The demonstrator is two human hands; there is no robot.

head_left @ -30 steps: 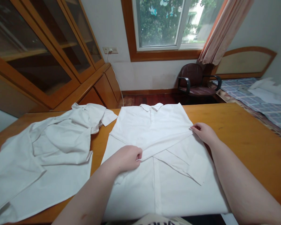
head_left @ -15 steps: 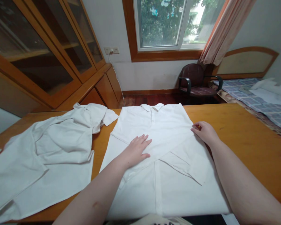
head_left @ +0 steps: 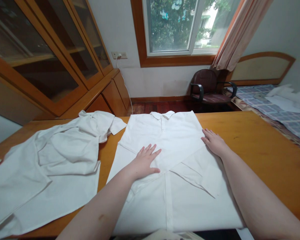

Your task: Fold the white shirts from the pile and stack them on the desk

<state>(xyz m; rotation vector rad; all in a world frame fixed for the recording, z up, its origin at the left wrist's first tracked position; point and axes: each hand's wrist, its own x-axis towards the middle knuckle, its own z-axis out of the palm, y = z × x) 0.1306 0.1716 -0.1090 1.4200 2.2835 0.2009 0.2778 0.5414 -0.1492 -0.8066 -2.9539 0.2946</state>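
A white collared shirt lies front up on the wooden table, its collar at the far edge and its sleeves folded across the body. My left hand rests on the middle of the shirt, fingers spread and palm down. At the shirt's right edge, just below the shoulder, my right hand lies flat with its fingers stretched out. Neither hand grips the cloth.
Another white garment lies crumpled on the table to the left. Behind the table are a glass-door cabinet, a dark armchair, and a bed with a checked cover at the right.
My right hand has let go of the shirt's edge, which it was pinching, and now lies flat there. The left hand's fingers have spread slightly in nearly the same place.
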